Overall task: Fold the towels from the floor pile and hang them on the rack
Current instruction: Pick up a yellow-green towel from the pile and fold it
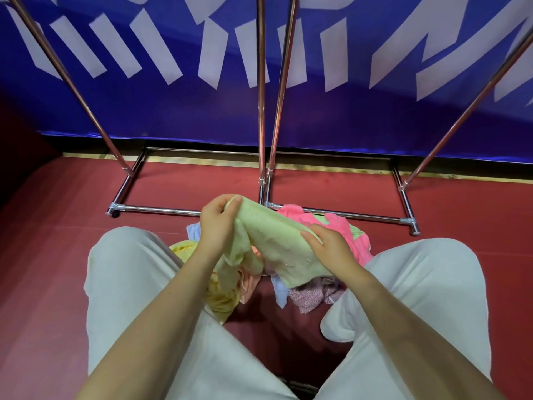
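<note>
Your left hand [217,223] pinches the upper end of a pale green towel [277,243], and your right hand [331,249] grips its lower edge. The towel is terry-textured, crumpled and stretched aslant above the floor pile [311,293] of pink, yellow, blue and mauve towels, which lies between your knees near the front bar of the rack [331,213].

Two bare hands are in view, the left hand [217,223] and the right hand [331,246], and one pale green terry towel [277,243] is raised between them. Five more towels lie on the floor: one pink [300,213], one yellow [220,301], one light blue [281,293], one mauve knitted [313,297], one peach [249,284]. Two chrome tube racks stand behind, a left rack [150,209] and a right rack [360,216].
</note>
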Demonstrator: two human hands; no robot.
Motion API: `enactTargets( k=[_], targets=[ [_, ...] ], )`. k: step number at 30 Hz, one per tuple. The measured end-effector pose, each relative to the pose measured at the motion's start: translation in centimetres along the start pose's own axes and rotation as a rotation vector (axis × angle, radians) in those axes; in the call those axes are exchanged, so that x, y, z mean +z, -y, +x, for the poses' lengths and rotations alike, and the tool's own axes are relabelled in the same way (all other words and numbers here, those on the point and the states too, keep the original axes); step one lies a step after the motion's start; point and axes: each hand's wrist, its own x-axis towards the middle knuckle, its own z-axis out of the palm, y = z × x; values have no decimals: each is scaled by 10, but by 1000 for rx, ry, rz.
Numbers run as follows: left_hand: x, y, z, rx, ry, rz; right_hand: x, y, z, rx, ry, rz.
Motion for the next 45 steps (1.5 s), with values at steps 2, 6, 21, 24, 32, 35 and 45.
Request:
enactTargets(
  k=[2, 6, 21, 24, 32, 35, 45],
  targets=[
    [-6, 0, 3, -14, -32, 2, -1, -4, -2, 30, 2, 30],
    [-15, 3, 9, -97, -68, -16, -2, -5, -5, 109, -5, 175],
    [-18, -13, -5, -416, 303, -162, 8, 34, 1, 169, -110, 477],
    [-14, -19, -10, -397, 480, -184, 25, 50, 0, 92, 82, 535],
    [-12, -24, -16, -173, 633, -36, 54, 69, 15, 140, 231, 533],
    [-12, -25, -13, -129, 549, -16, 58, 72, 17, 173, 276, 612],
    [-35, -14, 5, -116, 333, 141, 48, 69, 29, 117, 62, 655]
  ],
)
